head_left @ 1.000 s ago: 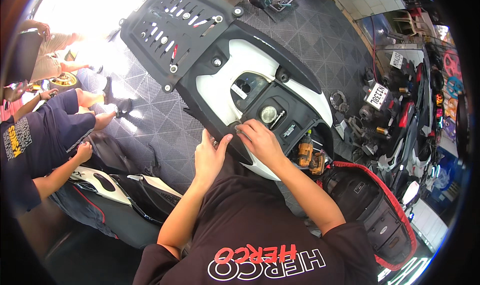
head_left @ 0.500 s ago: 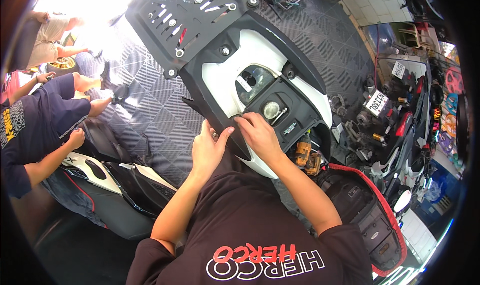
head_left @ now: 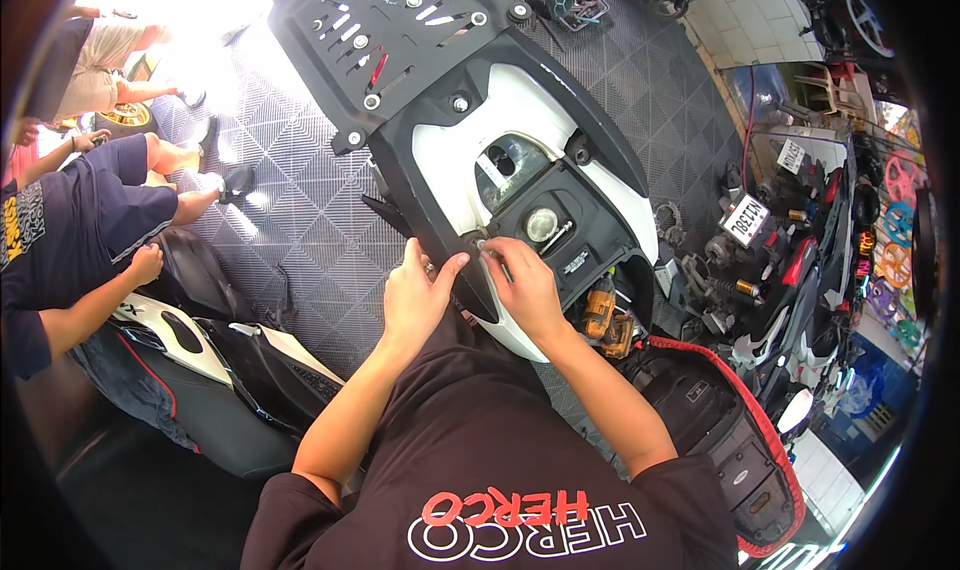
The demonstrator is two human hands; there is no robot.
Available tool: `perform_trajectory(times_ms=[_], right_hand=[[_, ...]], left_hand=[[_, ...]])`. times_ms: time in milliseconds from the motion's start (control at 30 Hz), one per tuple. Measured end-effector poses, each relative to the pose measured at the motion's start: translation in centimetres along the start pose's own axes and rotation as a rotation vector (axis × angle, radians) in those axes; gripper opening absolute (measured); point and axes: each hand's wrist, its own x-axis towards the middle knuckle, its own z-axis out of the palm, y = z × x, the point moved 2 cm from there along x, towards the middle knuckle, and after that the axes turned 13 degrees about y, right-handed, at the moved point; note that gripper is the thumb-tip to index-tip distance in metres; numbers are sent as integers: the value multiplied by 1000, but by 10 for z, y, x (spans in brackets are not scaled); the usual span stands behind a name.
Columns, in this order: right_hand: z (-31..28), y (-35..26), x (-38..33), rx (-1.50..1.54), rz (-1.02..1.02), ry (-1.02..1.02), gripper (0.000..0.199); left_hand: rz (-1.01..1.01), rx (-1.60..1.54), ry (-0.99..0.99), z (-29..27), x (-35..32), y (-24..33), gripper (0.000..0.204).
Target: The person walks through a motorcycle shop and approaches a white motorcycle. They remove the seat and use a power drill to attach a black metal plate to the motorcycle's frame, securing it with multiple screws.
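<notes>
The rear of a motorcycle with a white and black tail cover (head_left: 520, 108) lies before me, its seat off. My right hand (head_left: 525, 288) pinches a small metallic bolt (head_left: 483, 246) between thumb and fingertips, over a dark recess at the near left edge of the cover. Beside it, my left hand (head_left: 422, 295) is at the black side rail (head_left: 425, 202), thumb and forefinger raised and apart, the other fingers curled and mostly hidden. A small silver item shows between them; I cannot tell whether it is a ring or hardware. The fuel cap (head_left: 541, 225) sits in the middle.
A black slotted rack plate (head_left: 345, 75) tops the tail. Orange power tools (head_left: 600, 315) lie in the compartment beside a red-edged seat (head_left: 770, 450) seen from below. Another motorcycle (head_left: 215, 395) and people (head_left: 85, 205) are at left; parked motorcycles (head_left: 790, 280) line the right.
My right hand's fingertips have shifted slightly and opened up to view, so the recess and the bolt now show. The motorcycle sits slightly farther right and lower at its rack. My left hand keeps its pose.
</notes>
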Motion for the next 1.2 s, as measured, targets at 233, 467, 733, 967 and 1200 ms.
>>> perform_trajectory(times_ms=[233, 467, 733, 967, 1200], right_hand=[[7, -2, 0, -64, -132, 37, 24], [8, -2, 1, -81, -78, 28, 25], [6, 4, -1, -8, -86, 49, 25], [6, 7, -5, 59, -24, 81, 25], [4, 8, -7, 81, 3, 113, 25]], left_hand=[[27, -31, 39, 0, -1, 1, 56], [74, -62, 2, -4, 4, -5, 54], [295, -207, 56, -33, -9, -7, 31], [573, -552, 17, -30, -28, 5, 28], [724, -547, 58, -19, -27, 20, 26]])
